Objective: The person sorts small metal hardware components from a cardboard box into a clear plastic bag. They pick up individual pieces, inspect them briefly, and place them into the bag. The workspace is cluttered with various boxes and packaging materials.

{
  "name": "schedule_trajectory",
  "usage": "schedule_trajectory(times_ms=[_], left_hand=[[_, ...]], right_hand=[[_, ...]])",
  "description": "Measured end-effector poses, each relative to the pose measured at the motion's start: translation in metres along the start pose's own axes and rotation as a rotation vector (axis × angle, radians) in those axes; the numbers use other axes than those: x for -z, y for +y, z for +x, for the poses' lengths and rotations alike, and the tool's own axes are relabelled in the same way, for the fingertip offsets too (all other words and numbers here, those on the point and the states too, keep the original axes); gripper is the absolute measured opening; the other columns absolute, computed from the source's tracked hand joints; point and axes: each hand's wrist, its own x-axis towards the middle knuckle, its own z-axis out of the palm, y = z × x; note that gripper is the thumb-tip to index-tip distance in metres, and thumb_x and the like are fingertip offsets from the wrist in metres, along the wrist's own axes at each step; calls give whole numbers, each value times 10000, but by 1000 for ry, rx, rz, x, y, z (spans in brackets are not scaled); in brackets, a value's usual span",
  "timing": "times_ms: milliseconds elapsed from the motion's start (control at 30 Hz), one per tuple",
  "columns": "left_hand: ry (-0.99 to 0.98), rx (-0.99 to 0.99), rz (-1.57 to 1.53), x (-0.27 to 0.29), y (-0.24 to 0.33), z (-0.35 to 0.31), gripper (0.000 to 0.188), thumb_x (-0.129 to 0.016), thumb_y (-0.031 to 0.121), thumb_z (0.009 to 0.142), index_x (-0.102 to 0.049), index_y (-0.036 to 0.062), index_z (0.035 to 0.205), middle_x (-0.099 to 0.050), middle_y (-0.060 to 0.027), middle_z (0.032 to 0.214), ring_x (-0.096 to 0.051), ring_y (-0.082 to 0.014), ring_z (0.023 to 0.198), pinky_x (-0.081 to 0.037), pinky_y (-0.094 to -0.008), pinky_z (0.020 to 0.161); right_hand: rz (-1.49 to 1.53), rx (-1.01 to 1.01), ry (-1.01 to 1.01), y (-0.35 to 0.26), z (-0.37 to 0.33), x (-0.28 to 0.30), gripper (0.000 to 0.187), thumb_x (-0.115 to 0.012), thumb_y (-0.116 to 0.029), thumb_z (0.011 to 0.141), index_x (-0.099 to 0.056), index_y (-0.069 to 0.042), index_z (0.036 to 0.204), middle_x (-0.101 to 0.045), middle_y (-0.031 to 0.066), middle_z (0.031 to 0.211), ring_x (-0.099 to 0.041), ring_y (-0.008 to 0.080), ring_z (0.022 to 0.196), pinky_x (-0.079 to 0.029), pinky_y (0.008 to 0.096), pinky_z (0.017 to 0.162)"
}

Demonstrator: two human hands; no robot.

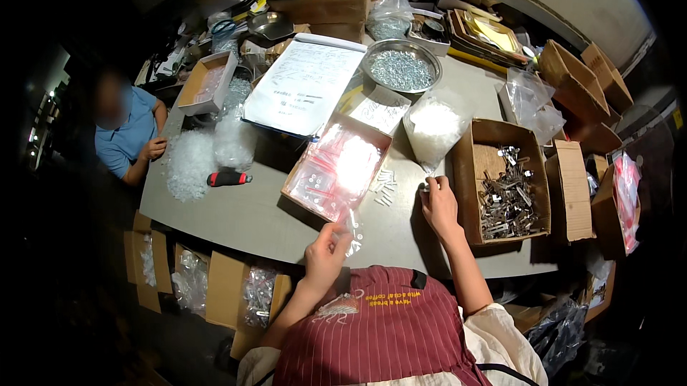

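Observation:
My left hand [325, 256] is closed on the edge of a small clear plastic bag [353, 237] with a few small pieces showing in it. That bag hangs at the near edge of an open cardboard box [292, 196] filled with clear, red-striped bags [325, 171]. My right hand [440, 207] has its fingers pinched together by the lower tip of a clear bag of white pieces [436, 125]; what they hold, if anything, is too small to make out. Between my hands, several white plastic pegs [386, 189] lie loose on the grey table [265, 218].
To the right stands a cardboard box of metal clips [508, 200]. A steel bowl of screws [402, 65] and a clipboard with written paper [304, 85] lie farther back. A red-and-black-handled tool [229, 179] rests beside clear pieces [189, 164]. A person in blue [129, 132] sits at the left.

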Motion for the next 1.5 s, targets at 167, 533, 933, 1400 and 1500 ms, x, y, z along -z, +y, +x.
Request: schedule_trajectory(times_ms=[167, 533, 933, 1400, 1500], left_hand=[[68, -157, 325, -17, 18, -4, 134, -670, 127, 931, -690, 64, 1047, -662, -122, 876, -666, -249, 685, -519, -356, 621], [31, -405, 306, -24, 15, -7, 247, -633, -2, 899, -722, 93, 1109, -643, -118, 981, -646, -319, 830, -527, -388, 718], [65, -424, 249, -18, 55, 10, 44, -768, 10, 809, -757, 19, 850, -615, -88, 736, -569, -212, 659, -445, -315, 598], [-95, -628, 437, -41, 68, 25, 148, -814, 100, 761, -695, 64, 842, -625, -87, 818, -611, -295, 773, -505, -388, 707], [-105, -747, 440, -45, 73, 26, 229, -821, 89, 708, -694, 71, 897, -628, -75, 858, -608, -292, 818, -504, -390, 720]], right_hand=[[-51, -78, -36, 8, 7, -21, 173, -626, -138, 872, -583, 1, 965, -644, 239, 974, -669, 450, 824, -550, 536, 732], [-245, -55, 10, 34, 29, -32, 242, -668, -194, 859, -600, 28, 929, -661, 232, 883, -686, 427, 768, -564, 514, 669], [539, -175, -270, -32, -28, 45, 276, -683, -271, 887, -670, -7, 965, -677, 204, 840, -669, 353, 752, -529, 424, 702], [662, 359, 115, -70, -42, 101, 150, -738, -25, 813, -655, 8, 934, -666, 104, 840, -642, 204, 682, -519, 299, 629], [536, 590, 122, -71, -44, 115, 195, -759, -19, 794, -656, -4, 959, -675, 93, 876, -648, 214, 684, -522, 300, 626]])
